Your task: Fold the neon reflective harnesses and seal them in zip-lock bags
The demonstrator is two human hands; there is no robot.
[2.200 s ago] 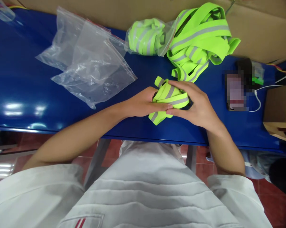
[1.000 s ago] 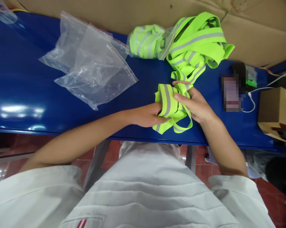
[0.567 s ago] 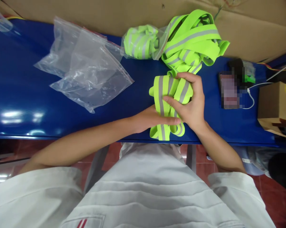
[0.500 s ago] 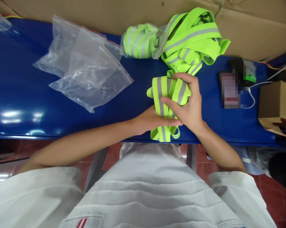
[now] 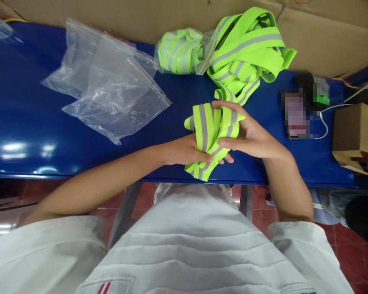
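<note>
A folded bundle of neon-green strap with a grey reflective stripe (image 5: 210, 134) is held between both my hands above the near edge of the blue table (image 5: 34, 122). My left hand (image 5: 184, 150) grips its lower left side, fingers closed under it. From the right, my right hand (image 5: 248, 134) wraps it, with the thumb pressed on the front. A loose heap of the same strap (image 5: 248, 53) lies further back, touching a small clear bag stuffed with strap (image 5: 180, 51).
A pile of empty clear zip bags (image 5: 107, 85) lies on the left of the table. A phone (image 5: 295, 116) with a white cable and a brown cardboard box (image 5: 353, 134) sit at the right. Cardboard (image 5: 324, 36) lines the back edge.
The bundle has been turned and pressed flatter between my hands, then drawn slightly toward me. My right hand has slid from on top of it to its right side.
</note>
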